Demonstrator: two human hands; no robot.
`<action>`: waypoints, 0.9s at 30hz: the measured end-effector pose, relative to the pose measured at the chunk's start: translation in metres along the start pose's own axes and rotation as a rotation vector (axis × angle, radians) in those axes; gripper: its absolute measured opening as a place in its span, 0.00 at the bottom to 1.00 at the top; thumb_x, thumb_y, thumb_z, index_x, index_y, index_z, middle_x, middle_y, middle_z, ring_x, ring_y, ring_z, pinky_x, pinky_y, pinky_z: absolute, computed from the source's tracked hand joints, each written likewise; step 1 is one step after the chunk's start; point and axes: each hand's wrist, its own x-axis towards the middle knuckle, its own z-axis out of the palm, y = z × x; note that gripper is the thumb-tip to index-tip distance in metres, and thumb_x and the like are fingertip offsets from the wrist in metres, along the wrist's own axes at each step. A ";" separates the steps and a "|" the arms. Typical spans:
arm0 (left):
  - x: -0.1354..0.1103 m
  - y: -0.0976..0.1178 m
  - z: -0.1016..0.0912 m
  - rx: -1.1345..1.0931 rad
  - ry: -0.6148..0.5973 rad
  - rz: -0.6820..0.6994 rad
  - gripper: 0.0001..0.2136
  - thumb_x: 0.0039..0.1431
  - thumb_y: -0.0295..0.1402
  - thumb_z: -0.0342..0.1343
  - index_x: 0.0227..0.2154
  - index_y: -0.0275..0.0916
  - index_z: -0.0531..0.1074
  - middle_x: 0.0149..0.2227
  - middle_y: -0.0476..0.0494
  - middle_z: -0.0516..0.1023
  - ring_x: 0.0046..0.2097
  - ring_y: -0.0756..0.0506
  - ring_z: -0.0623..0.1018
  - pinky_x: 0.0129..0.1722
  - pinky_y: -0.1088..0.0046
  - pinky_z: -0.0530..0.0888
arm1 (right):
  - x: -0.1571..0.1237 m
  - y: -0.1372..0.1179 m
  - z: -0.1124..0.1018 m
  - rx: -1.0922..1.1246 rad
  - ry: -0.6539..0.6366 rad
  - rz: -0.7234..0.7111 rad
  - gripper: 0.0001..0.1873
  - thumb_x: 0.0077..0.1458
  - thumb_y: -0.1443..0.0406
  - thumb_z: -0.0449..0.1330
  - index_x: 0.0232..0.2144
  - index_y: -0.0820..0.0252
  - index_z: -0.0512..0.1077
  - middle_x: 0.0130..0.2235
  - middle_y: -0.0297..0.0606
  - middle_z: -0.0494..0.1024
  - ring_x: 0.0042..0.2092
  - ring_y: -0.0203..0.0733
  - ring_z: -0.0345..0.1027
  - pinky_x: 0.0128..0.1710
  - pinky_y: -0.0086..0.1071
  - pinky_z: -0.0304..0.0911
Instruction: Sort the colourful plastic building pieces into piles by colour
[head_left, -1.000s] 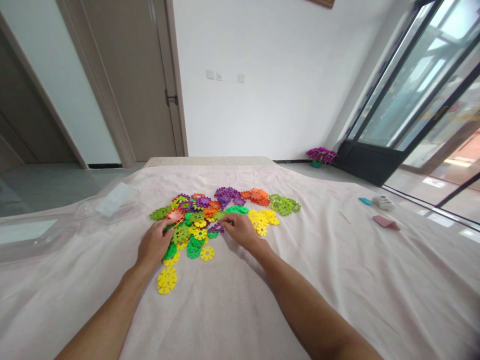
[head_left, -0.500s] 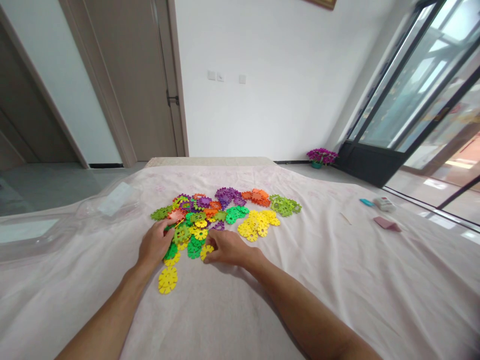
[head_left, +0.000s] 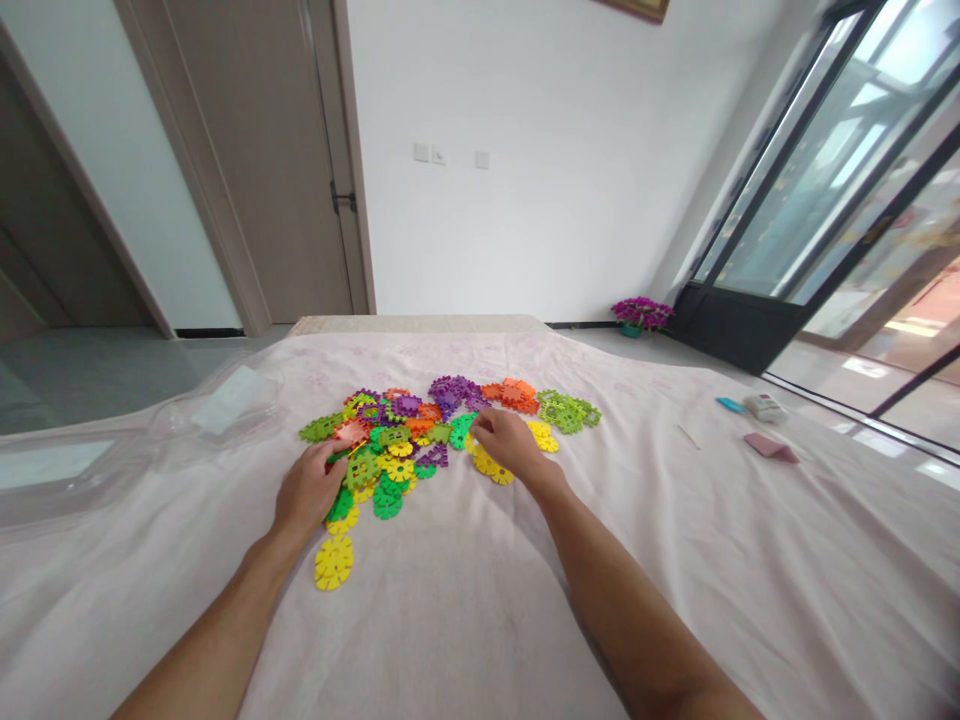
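Observation:
A heap of flat plastic snowflake discs (head_left: 390, 450) in green, yellow, purple and orange lies on a pale pink sheet (head_left: 450, 600). My left hand (head_left: 307, 490) rests on the heap's near left edge, its fingers curled down onto green discs. My right hand (head_left: 506, 440) sits over the yellow group (head_left: 541, 433), fingers bent together beside a green disc (head_left: 460, 431); what they pinch is hidden. Behind lie a purple group (head_left: 450, 388), an orange group (head_left: 514, 393) and a light green group (head_left: 570, 410). One large yellow disc (head_left: 334, 560) lies alone nearest me.
A clear plastic bag (head_left: 217, 405) lies on the sheet to the left. To the right are a blue item (head_left: 731, 404), a white box (head_left: 765, 406), a pink piece (head_left: 769, 446) and a thin stick (head_left: 690, 435). A flower pot (head_left: 641, 313) stands by the glass doors.
My right hand dropped to the yellow disc in front of the heap, then rose to the yellow group. That disc is gone from its spot. My left hand stayed.

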 end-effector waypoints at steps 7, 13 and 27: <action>0.000 0.001 0.000 -0.008 0.000 0.003 0.19 0.61 0.38 0.48 0.50 0.42 0.77 0.55 0.42 0.76 0.57 0.40 0.75 0.57 0.64 0.70 | 0.002 0.010 -0.016 -0.108 0.103 0.090 0.10 0.60 0.68 0.55 0.33 0.59 0.77 0.38 0.40 0.80 0.41 0.41 0.70 0.34 0.30 0.52; 0.001 -0.002 0.000 -0.047 0.003 -0.020 0.19 0.60 0.39 0.49 0.49 0.43 0.77 0.54 0.42 0.77 0.56 0.40 0.75 0.57 0.63 0.70 | -0.014 -0.037 0.015 0.046 -0.077 -0.287 0.09 0.59 0.70 0.56 0.34 0.58 0.77 0.36 0.36 0.79 0.38 0.38 0.69 0.36 0.29 0.54; 0.003 -0.007 -0.001 -0.244 -0.019 -0.043 0.19 0.59 0.39 0.50 0.49 0.40 0.76 0.54 0.42 0.77 0.56 0.41 0.75 0.59 0.63 0.69 | -0.084 -0.113 0.072 -0.091 -0.242 -1.060 0.31 0.67 0.49 0.53 0.63 0.59 0.61 0.67 0.46 0.61 0.67 0.49 0.51 0.64 0.44 0.51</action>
